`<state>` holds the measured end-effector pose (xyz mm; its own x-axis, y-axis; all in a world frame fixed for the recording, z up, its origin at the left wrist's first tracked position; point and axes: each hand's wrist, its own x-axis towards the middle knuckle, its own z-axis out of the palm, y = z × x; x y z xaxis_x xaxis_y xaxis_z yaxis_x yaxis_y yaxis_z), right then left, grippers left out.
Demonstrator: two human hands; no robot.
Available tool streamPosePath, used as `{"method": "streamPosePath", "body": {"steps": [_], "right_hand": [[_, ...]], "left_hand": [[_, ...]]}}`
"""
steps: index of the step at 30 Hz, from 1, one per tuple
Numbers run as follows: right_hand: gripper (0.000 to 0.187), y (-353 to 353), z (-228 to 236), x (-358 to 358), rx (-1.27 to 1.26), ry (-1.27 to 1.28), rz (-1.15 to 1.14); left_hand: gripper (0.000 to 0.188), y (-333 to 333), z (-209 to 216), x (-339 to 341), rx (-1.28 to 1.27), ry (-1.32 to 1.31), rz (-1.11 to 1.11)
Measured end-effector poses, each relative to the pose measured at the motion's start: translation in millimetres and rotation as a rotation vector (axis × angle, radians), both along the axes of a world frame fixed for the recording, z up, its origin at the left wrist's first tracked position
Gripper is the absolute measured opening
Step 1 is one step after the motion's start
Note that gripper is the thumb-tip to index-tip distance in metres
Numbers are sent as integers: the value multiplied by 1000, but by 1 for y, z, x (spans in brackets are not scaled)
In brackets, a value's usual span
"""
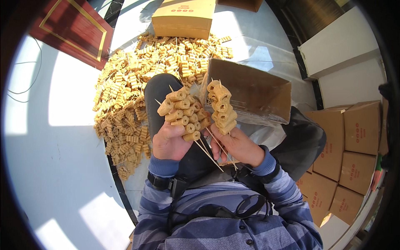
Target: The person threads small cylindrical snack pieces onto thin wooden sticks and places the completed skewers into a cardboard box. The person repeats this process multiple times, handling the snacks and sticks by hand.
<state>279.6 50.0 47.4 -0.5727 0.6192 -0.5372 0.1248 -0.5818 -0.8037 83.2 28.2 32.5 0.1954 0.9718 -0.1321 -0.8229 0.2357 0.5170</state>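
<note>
My left hand (171, 141) is closed around a bunch of skewers (186, 112) threaded with tan, ring-shaped rolls with hollow centres. Their pointed tips stick out at the top left, and bare sticks run down to the right. In my right hand (238, 146) are a couple of similar skewers (223, 107), held upright, with their sticks poking out below the fingers. Both hands are close together above my lap, the two bunches slightly apart. Just beyond my right hand, an open cardboard box (254, 89) leans between my legs; its brown inside shows.
A large heap of skewers (125, 91) spreads over the floor ahead and to the left. Behind it sits a closed carton (183, 16). Stacked cartons (329, 146) stand along the right side. At the upper left is a red panel (75, 31) with gold trim.
</note>
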Motion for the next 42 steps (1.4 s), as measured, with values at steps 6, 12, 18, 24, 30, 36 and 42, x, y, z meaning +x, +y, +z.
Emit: {"method": "streamPosePath", "body": {"steps": [6, 12, 18, 24, 30, 36, 42], "right_hand": [[37, 17, 5, 12, 150, -168, -18], [28, 23, 10, 19, 204, -102, -144], [32, 27, 13, 21, 159, -58, -61], [47, 23, 17, 26, -218, 264, 97], [54, 19, -2, 25, -359, 426, 138], [55, 11, -15, 23, -565, 551, 220], [53, 15, -3, 28, -605, 457, 339]], "left_hand": [[87, 0, -4, -2, -9, -101, -4], [91, 0, -5, 6, 11, -133, -54], [90, 0, 0, 7, -7, -173, -43], [77, 2, 1, 9, 32, -198, 11], [75, 1, -4, 13, -22, -231, 15], [82, -3, -12, 10, -34, -225, -12], [99, -4, -15, 15, 5, -100, -56]]}}
